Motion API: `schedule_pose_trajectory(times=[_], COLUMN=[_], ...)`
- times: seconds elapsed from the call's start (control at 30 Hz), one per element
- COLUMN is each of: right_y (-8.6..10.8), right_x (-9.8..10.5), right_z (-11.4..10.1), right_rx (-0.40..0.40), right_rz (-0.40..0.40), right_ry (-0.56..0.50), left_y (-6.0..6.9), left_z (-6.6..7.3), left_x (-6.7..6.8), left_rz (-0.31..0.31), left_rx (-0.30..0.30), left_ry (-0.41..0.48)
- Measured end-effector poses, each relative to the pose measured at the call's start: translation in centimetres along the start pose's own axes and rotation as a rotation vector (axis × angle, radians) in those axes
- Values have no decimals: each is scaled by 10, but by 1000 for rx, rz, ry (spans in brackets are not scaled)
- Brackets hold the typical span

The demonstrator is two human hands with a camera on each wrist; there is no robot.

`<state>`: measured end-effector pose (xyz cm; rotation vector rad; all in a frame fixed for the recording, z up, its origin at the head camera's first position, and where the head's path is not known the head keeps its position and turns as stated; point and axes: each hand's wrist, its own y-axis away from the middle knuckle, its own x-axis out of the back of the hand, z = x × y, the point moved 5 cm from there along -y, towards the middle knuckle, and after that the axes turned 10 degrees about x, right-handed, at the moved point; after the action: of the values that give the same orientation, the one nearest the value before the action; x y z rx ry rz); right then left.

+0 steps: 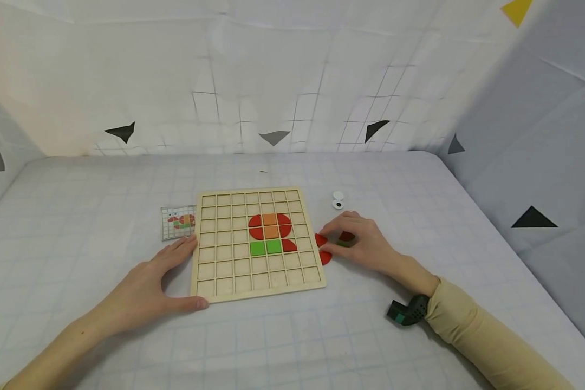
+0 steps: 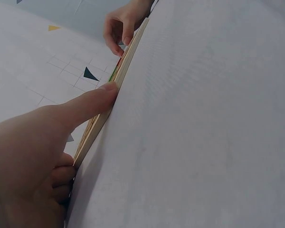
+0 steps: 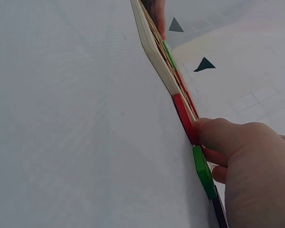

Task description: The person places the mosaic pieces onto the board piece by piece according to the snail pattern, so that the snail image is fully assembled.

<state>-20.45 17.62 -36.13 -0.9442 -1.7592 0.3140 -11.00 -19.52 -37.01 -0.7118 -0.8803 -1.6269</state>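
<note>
A square wooden grid board (image 1: 224,269) lies on the table, with red quarter-round pieces, orange squares (image 1: 270,219) and green squares (image 1: 265,247) set in its cells. At the board's left side, my left hand (image 1: 143,292) rests with fingers along the edge and thumb (image 2: 102,97) on the front corner. Just off the right edge, my right hand (image 1: 358,241) pinches a red piece (image 1: 320,239) between thumb and index finger. Another red piece (image 1: 325,258) lies by the thumb. Beneath the hand are a green piece (image 3: 204,172) and a dark red piece (image 1: 347,236), partly hidden.
A pattern card (image 1: 177,222) with a coloured picture on a grid lies left of the board, partly hidden by it. Two small white discs (image 1: 338,199), one with a black dot, lie beyond my right hand. White sheeting (image 1: 273,81) walls the table's back and sides.
</note>
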Motion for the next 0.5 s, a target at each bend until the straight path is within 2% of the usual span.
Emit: schedule_pose_trajectory(times=[0.2, 0.5], right_y=[-2, 7], right_x=[1, 1], right_z=[-3, 10], right_rx=[-20, -52], right_rz=[1, -34], right_ry=[-8, 5], left_y=[0, 0], left_z=[0, 0], left_x=[0, 0], left_rz=[0, -5], left_rx=[-1, 8], left_ry=[-1, 4])
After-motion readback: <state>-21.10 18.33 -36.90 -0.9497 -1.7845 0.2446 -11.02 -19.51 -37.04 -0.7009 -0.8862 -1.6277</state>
